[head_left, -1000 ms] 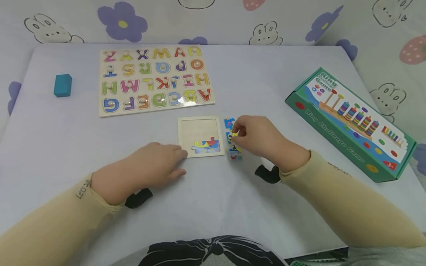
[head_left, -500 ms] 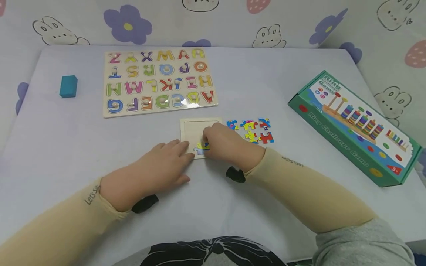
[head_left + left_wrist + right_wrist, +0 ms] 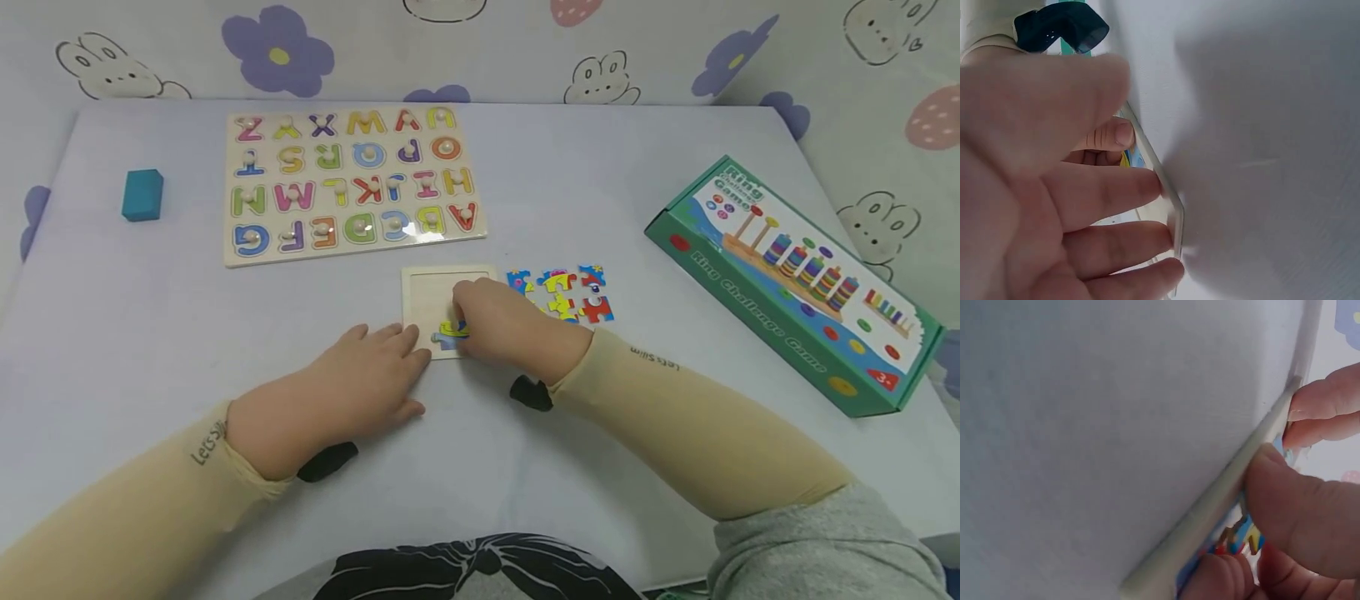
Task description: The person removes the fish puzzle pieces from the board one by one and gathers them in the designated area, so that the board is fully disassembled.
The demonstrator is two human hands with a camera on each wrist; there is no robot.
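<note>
A small square wooden puzzle tray (image 3: 420, 292) lies in front of the person, with blue and yellow puzzle pieces (image 3: 447, 337) fitted along its near side. My left hand (image 3: 352, 379) rests at the tray's left edge; in the left wrist view its fingertips (image 3: 1150, 184) touch the rim, fingers nearly straight. Over the tray's right half, my right hand (image 3: 506, 325) has curled fingers and hides that part. In the right wrist view a colourful puzzle piece (image 3: 1249, 537) shows between its thumb and finger, partly hidden.
Several loose puzzle pieces (image 3: 596, 309) lie right of the tray. Behind it is a wooden alphabet board (image 3: 347, 250) with knobbed letters. A teal block (image 3: 142, 196) stands at the far left, and a green Ring Challenge Game box (image 3: 780, 308) lies at the right.
My right hand has moved left from the loose pieces to the tray, uncovering those pieces. Over the last half second it has stayed there. My left hand remains at the tray's left edge.
</note>
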